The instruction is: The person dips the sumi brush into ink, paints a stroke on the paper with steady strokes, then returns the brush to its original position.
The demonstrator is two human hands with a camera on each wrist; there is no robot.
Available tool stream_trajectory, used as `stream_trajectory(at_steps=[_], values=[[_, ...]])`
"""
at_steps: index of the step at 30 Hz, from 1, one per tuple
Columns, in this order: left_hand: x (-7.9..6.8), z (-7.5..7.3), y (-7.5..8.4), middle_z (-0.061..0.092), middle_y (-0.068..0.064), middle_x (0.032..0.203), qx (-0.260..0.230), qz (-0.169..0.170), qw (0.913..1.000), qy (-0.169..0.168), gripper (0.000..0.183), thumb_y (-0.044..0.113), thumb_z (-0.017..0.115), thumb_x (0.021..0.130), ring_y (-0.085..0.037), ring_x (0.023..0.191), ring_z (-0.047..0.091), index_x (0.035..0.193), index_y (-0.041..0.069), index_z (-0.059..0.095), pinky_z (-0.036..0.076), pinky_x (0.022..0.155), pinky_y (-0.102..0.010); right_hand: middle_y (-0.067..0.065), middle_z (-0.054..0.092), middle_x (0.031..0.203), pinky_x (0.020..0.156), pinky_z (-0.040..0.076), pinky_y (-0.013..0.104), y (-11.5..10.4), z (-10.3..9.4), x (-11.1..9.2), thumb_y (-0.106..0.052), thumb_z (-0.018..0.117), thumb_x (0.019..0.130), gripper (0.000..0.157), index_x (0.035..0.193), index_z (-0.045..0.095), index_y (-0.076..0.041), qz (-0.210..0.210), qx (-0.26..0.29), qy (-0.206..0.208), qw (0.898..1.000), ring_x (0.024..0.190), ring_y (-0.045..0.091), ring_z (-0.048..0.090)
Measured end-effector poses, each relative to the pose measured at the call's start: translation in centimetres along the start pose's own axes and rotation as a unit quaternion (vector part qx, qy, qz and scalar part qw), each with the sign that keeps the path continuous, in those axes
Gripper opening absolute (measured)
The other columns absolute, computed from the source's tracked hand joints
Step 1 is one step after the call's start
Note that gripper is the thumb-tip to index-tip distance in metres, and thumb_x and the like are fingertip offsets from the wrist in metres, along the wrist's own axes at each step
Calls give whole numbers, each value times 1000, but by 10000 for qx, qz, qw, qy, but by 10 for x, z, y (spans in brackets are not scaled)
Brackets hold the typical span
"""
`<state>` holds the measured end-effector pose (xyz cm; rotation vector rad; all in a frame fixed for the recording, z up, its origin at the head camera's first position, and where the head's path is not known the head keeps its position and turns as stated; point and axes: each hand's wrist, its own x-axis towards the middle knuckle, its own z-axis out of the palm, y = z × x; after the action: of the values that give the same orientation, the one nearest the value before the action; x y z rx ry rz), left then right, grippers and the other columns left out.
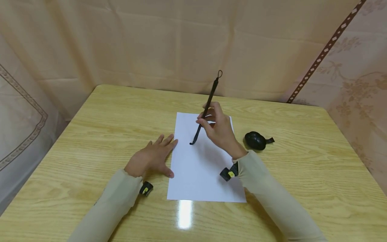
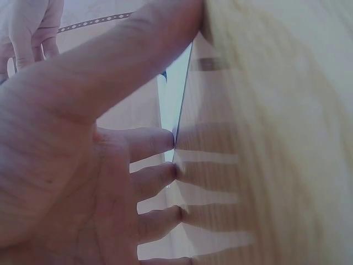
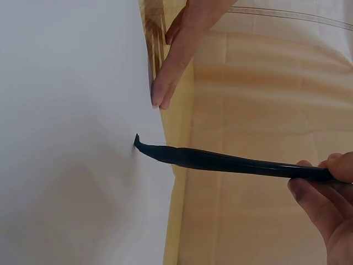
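A black writing brush (image 1: 208,102) with a hanging loop at its top is pinched in my right hand (image 1: 220,129), tilted, its tip down on the white sheet of paper (image 1: 205,168). In the right wrist view the brush's dark bristles (image 3: 157,152) bend where they meet the paper beside a small black mark. My left hand (image 1: 155,156) lies with fingers spread at the sheet's left edge, thumb and a fingertip touching it. The left wrist view shows its fingertips (image 2: 165,138) on the table along the paper's edge.
A black, lobed, shiny dish-like object (image 1: 255,140) with a short tab stands right of the paper on the wood-grain table (image 1: 302,168). Beige curtains (image 1: 151,43) hang behind the table. Each wrist wears a small black device (image 1: 146,189).
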<state>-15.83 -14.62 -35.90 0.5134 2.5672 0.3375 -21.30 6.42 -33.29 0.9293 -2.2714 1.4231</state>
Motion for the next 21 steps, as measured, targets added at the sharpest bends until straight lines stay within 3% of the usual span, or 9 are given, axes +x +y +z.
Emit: stream_trajectory(at_steps=[21], values=[[1,1,0,-1,-7,151,-11,-11,10000,-3,111,48,76,62,-34,136,-2,145,13,12,12,103,-60,13,63,84,66,53,25,6,0,0,-1,61,81,33,109,42,2,-27,-81,100,9999,74,20,66]])
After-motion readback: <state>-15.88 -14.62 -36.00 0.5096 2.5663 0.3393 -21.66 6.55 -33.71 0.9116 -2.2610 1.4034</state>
